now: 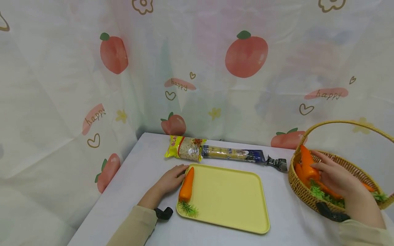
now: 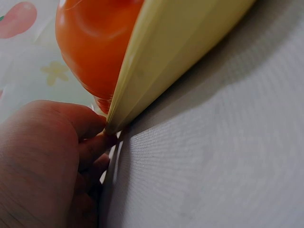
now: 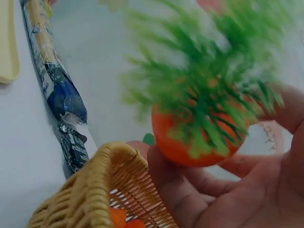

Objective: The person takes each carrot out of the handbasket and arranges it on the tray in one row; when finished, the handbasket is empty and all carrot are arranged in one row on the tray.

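Observation:
In the head view my right hand (image 1: pixel 333 174) grips an orange carrot (image 1: pixel 307 162) with a green leafy top, above the wicker basket (image 1: pixel 300 193). Up close in the right wrist view, thumb and fingers wrap the thick end of this carrot (image 3: pixel 190 142), below its blurred leaves. My left hand (image 1: pixel 172 179) is at the left edge of the yellow tray (image 1: pixel 227 198). Its thumb and fingertips pinch the tray's rim in the left wrist view. Another carrot (image 1: pixel 186 186) lies along the tray's left side, leaves toward me.
More carrots (image 1: pixel 300 174) lie in the basket, whose tall handle (image 1: pixel 338 122) arches over it. Behind the tray are a yellow-ended food bag (image 1: pixel 187 148), a long pack of noodles (image 1: pixel 231 153) and a small black packet (image 1: pixel 277 163). A printed cloth hangs behind the white table.

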`<state>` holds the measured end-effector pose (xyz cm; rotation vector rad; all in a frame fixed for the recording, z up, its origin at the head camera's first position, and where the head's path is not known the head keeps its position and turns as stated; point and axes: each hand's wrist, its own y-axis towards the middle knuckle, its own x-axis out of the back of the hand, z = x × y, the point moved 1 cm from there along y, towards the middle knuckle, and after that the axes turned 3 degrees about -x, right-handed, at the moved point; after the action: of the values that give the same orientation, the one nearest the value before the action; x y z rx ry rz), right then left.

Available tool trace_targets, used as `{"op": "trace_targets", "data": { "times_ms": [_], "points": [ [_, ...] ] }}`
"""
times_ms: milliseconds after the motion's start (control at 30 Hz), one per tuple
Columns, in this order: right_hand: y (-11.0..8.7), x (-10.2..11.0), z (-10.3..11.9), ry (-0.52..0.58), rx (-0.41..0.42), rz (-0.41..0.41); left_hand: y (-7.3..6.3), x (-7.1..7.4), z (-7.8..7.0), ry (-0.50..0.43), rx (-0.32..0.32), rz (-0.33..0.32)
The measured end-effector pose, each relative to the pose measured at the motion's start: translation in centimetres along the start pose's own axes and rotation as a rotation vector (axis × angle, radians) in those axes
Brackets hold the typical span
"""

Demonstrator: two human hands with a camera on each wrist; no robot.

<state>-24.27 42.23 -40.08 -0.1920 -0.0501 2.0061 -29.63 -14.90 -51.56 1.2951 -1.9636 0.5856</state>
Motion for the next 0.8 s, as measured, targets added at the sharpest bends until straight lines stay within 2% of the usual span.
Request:
{"op": "trace_targets", "data": {
  "times_ms": [167,367,600,800],
  "points": [
    [0.8,-2.0,0.3,-0.162,0.001,0.0,-0.1,0.0,0.0,-0.004,0.004,0.002],
    [1.9,-6.1,1.4,-0.283,-0.01,0.0,-0.1,0.0,0.1,-0.007,-0.005,0.0],
    [3.6,-10.8,2.0,-0.327,-0.064,-0.018,-0.1,0.1,-0.1,-0.015,-0.004,-0.006],
    [5.7,-13.3,1.1,-0.27,-0.098,0.061,-0.1,0.0,-0.1,-0.008,-0.002,0.0]
  ]
}}
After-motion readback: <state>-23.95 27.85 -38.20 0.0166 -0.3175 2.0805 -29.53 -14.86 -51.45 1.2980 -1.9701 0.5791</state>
